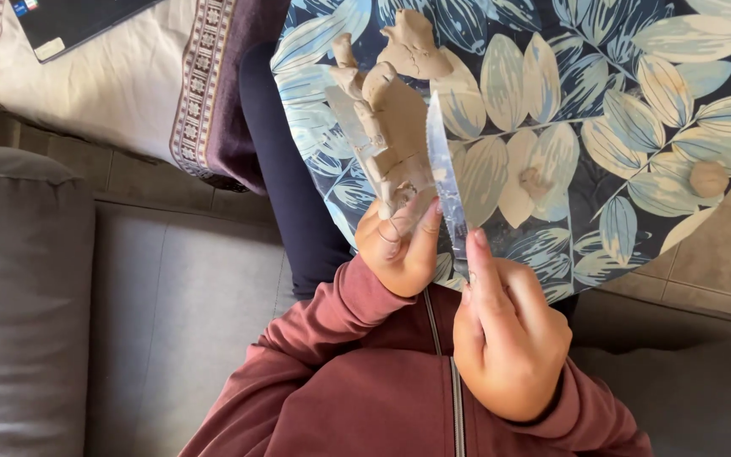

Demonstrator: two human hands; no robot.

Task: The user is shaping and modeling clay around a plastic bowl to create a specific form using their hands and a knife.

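My left hand (399, 245) grips the lower end of a tan clay figure (391, 118), held upright over a round tray with a blue leaf pattern (636, 76). My right hand (505, 330) holds a knife (443, 169) by its handle, index finger laid along the back of the blade. The blade rests against the right side of the clay figure. The figure's upper parts stick out toward the top of the view.
A small clay ball (709, 178) and a small clay lump (535, 181) lie on the tray. A grey sofa cushion (23, 296) is at left. A patterned cloth (129, 76) with a dark laptop (69, 21) lies at top left.
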